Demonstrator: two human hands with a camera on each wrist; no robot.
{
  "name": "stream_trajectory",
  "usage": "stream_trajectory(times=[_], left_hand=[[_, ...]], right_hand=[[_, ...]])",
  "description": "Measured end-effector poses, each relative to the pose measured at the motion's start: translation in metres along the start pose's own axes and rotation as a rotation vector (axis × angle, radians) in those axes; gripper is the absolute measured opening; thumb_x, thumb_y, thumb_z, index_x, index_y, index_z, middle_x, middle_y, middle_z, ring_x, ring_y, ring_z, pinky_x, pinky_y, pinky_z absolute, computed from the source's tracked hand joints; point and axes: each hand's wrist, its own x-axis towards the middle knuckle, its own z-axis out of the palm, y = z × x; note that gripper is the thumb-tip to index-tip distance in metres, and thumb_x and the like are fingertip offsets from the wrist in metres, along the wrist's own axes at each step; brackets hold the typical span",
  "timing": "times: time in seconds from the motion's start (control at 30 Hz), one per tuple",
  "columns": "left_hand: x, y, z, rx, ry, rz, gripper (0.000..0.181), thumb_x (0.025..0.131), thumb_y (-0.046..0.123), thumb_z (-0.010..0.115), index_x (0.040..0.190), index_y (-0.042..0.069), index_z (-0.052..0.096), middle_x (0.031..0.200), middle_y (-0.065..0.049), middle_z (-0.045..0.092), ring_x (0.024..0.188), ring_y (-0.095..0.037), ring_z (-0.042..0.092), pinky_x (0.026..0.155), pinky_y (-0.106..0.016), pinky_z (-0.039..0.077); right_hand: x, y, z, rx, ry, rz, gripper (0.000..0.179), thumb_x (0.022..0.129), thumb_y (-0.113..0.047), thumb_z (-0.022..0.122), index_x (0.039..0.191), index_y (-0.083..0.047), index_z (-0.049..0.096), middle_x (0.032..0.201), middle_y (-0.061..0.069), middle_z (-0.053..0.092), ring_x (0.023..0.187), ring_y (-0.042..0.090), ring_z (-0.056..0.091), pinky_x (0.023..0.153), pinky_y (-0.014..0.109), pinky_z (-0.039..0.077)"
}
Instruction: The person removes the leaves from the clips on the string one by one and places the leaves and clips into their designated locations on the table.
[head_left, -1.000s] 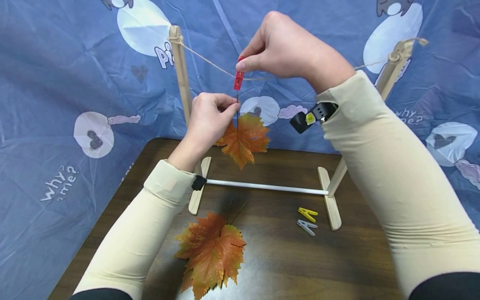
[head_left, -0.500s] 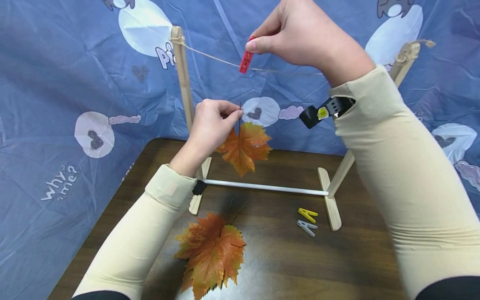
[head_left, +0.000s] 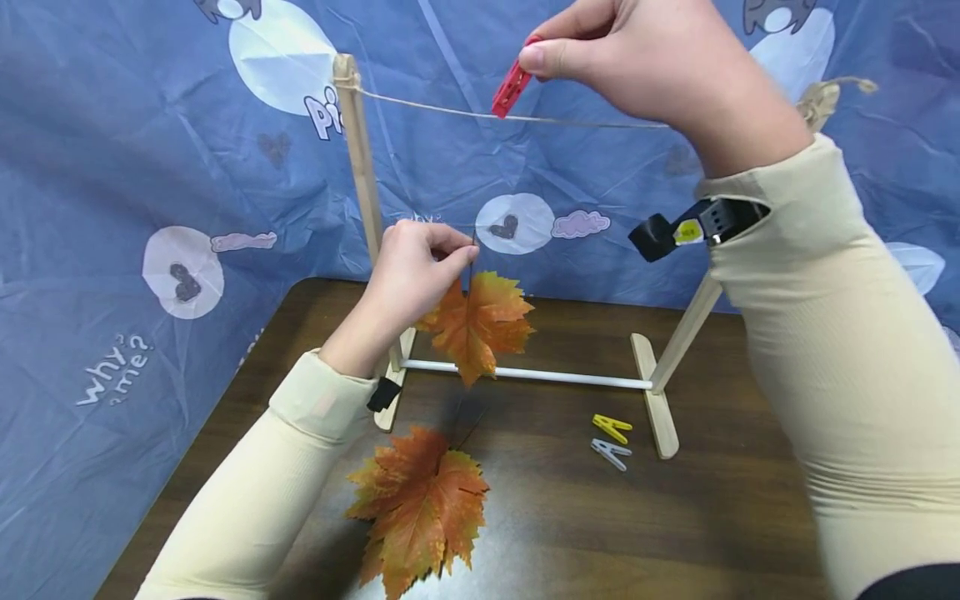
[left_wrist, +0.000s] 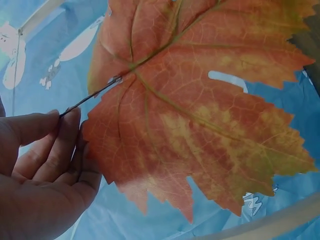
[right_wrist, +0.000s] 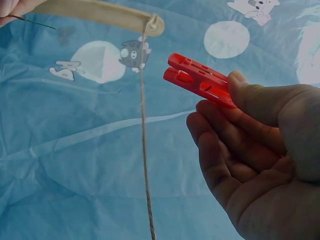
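My left hand (head_left: 420, 271) pinches the thin dark stem of an orange maple leaf (head_left: 483, 325), which hangs tip down in front of the wooden stand. Up close in the left wrist view, thumb and fingertips hold the stem (left_wrist: 90, 97) a little way from the leaf (left_wrist: 195, 100). A red clothespin (head_left: 513, 87) is pinched at its handle end by my right hand (head_left: 637, 67), higher up. The right wrist view shows this clothespin (right_wrist: 197, 80) apart from the twine (right_wrist: 144, 115), its tip pointing toward the line.
Twine (head_left: 435, 107) runs between two wooden posts (head_left: 360, 158) joined low down by a white rod (head_left: 562, 377). On the brown table (head_left: 570, 533) lie more maple leaves (head_left: 423, 504), a yellow clothespin (head_left: 612, 427) and a grey clothespin (head_left: 611, 453). A blue printed cloth (head_left: 187, 150) hangs behind.
My right hand has risen to the right with the red clothespin, away from the leaf stem. The sagging twine has straightened. My left hand has lowered the leaf somewhat.
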Motion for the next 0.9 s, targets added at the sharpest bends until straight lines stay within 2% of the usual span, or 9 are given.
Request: stream_trajectory(times=[0.13,0.4,0.53,0.7,0.9], left_hand=[[-0.007,-0.001,-0.004,0.007,-0.030,-0.020,0.008,0.091,0.010,0.076,0.090,0.005,0.082,0.081,-0.001,0.074,0.068,-0.013,0.060,0.063,-0.028,0.045],[-0.021,-0.002,-0.010,-0.003,-0.105,-0.060,0.009,0.092,0.011,0.075,0.093,0.004,0.082,0.082,0.000,0.075,0.070,-0.014,0.061,0.062,-0.030,0.046],[-0.027,-0.003,-0.012,0.006,-0.120,-0.056,0.008,0.092,0.011,0.076,0.091,0.005,0.081,0.081,0.001,0.074,0.068,-0.013,0.060,0.061,-0.030,0.046],[-0.035,-0.005,-0.014,-0.005,-0.145,-0.074,0.008,0.092,0.010,0.075,0.090,0.005,0.081,0.081,0.001,0.074,0.068,-0.013,0.060,0.061,-0.030,0.047],[-0.042,-0.007,-0.014,-0.003,-0.176,-0.096,0.008,0.093,0.010,0.075,0.090,0.005,0.081,0.082,-0.001,0.074,0.071,-0.015,0.063,0.064,-0.033,0.048]], right_hand=[[-0.012,0.002,-0.003,0.027,0.013,-0.009,0.036,0.095,-0.046,0.070,0.119,-0.019,0.079,0.109,0.000,0.072,0.089,0.015,0.046,0.072,0.031,0.034],[-0.043,0.012,-0.002,0.029,0.069,-0.151,0.024,0.094,-0.032,0.076,0.110,-0.015,0.081,0.094,0.001,0.075,0.057,0.017,0.039,0.051,0.029,0.028],[-0.058,0.019,0.003,0.038,0.067,-0.204,0.021,0.093,-0.027,0.077,0.107,-0.012,0.082,0.088,0.001,0.075,0.048,0.016,0.036,0.047,0.029,0.026],[-0.072,0.029,0.013,0.095,0.017,-0.164,0.021,0.092,-0.024,0.079,0.105,-0.008,0.082,0.089,0.003,0.076,0.054,0.015,0.049,0.046,0.027,0.030],[-0.086,0.040,0.024,0.195,-0.042,-0.093,0.020,0.089,-0.023,0.082,0.102,-0.008,0.081,0.087,0.003,0.075,0.068,0.017,0.063,0.052,0.023,0.042]])
